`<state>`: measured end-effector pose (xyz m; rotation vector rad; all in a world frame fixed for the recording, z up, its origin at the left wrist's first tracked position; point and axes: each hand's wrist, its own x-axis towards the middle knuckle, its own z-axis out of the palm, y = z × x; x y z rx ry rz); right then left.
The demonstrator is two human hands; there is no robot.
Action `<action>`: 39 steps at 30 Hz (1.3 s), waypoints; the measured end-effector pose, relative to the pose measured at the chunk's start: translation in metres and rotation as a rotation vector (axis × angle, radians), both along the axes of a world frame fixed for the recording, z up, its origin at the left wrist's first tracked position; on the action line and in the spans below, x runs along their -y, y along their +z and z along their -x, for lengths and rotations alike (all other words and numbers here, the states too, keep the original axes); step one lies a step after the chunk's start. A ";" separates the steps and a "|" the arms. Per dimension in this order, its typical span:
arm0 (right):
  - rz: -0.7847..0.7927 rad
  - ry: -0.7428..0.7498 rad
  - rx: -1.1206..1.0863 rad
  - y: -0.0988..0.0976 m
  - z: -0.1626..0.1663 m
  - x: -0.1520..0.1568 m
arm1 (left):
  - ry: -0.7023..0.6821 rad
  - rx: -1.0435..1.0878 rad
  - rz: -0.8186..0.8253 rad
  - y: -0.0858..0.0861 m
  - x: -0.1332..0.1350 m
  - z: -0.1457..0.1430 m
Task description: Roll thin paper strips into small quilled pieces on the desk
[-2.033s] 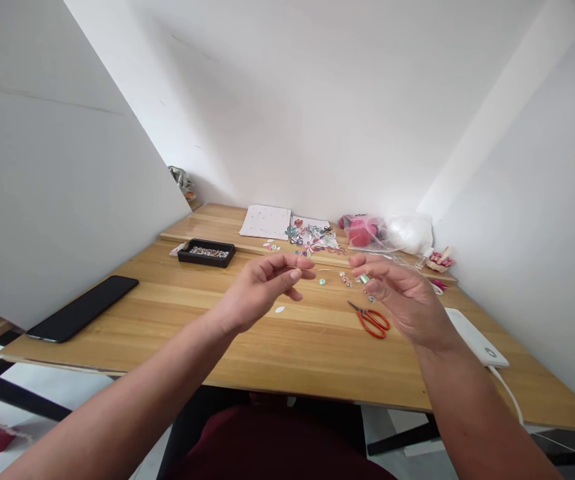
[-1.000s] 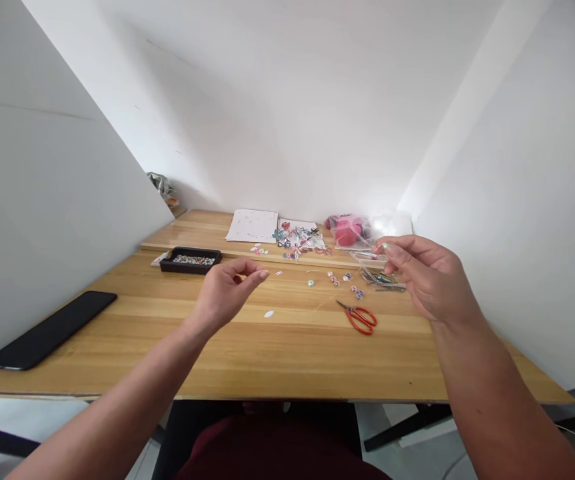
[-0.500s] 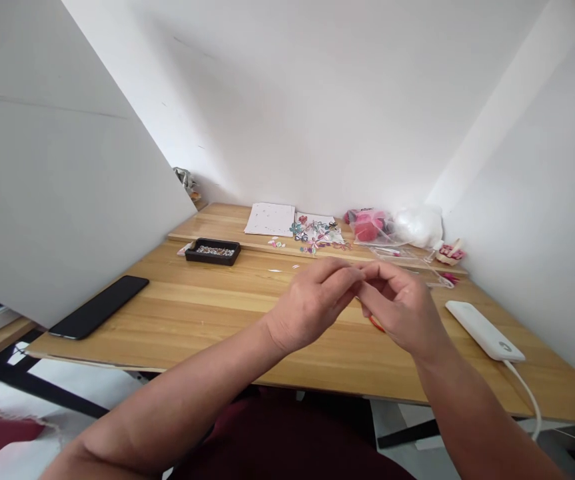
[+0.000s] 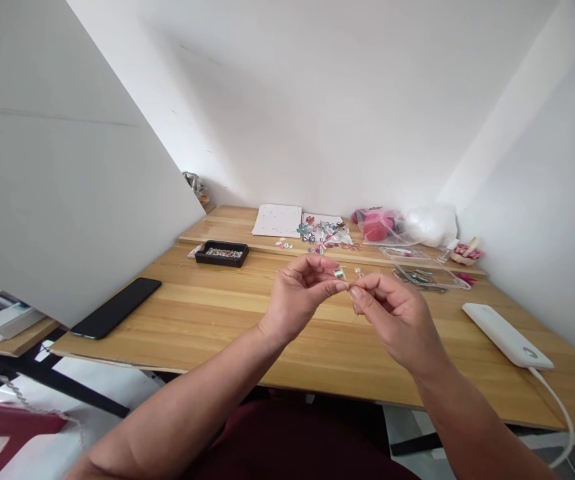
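Both my hands are raised over the middle of a wooden table [image 4: 177, 313], fingertips nearly touching. My left hand [image 4: 300, 297] pinches a small green bead [image 4: 338, 273] between thumb and forefinger. My right hand [image 4: 392, 317] is closed in a pinch just right of it, on something too thin to make out. A tiny pale bead [image 4: 358, 272] shows just above my right fingers.
A black phone [image 4: 116, 307] lies at the left. At the back are a black bead tray [image 4: 222, 254], white paper [image 4: 278, 221], colourful paper pieces [image 4: 324, 236], plastic bags [image 4: 407, 227] and a clear box [image 4: 430, 277]. A white power bank [image 4: 507, 335] with cable lies right.
My hands were apart a second ago, the right one up by the clear box. They have come together at the middle, and the green bead now shows at my left fingertips.
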<state>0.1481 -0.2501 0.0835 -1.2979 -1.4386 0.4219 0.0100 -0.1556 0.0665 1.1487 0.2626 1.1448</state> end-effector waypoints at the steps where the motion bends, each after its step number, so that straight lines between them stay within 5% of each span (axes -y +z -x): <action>1: -0.003 -0.006 0.025 -0.001 0.001 0.000 | 0.004 0.005 0.002 -0.001 -0.001 0.000; 9: 0.037 -0.037 0.039 -0.010 -0.003 -0.005 | 0.063 0.007 -0.031 -0.003 -0.005 0.003; 12: 0.048 0.005 -0.134 -0.011 -0.007 -0.010 | 0.077 -0.021 -0.092 -0.002 -0.004 0.005; 16: 0.150 0.238 -0.449 -0.012 0.002 -0.013 | 0.122 -0.107 -0.199 -0.003 -0.004 0.009; 19: 0.172 0.227 -0.494 -0.017 0.012 -0.015 | 0.186 -0.175 -0.238 -0.005 -0.004 0.010; 31: -0.050 -0.091 0.167 -0.030 0.016 -0.011 | 0.230 -0.155 -0.195 -0.013 -0.009 0.011; 39: -0.075 -0.103 0.268 -0.031 0.013 -0.008 | 0.108 -0.167 -0.082 -0.009 -0.007 0.016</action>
